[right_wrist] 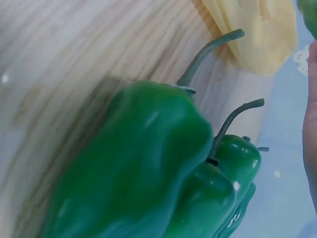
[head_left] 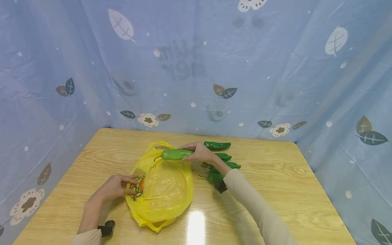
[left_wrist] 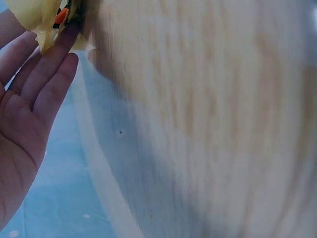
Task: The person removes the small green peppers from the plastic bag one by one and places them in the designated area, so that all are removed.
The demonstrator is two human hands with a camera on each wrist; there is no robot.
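A yellow plastic bag (head_left: 183,200) lies spread on the table, its mouth facing up and its left side printed in orange and dark green. My left hand (head_left: 114,187) pinches that printed side; in the left wrist view, yellow film (left_wrist: 29,17) shows between the fingers (left_wrist: 54,94). Over the bag's far part, my right hand (head_left: 200,153) grips a light green pepper (head_left: 175,154) by its blunt end, its stem pointing left. Several dark green peppers (head_left: 226,165) lie right of the bag, partly hidden by the right forearm. They appear large in the right wrist view (right_wrist: 133,163).
The light wooden table (head_left: 275,177) meets a blue patterned curtain (head_left: 183,68) at its back and sides. One dark green pepper (head_left: 216,145) lies farther back than the others, near the rear edge. A black wrist device (head_left: 107,228) sits by the left wrist.
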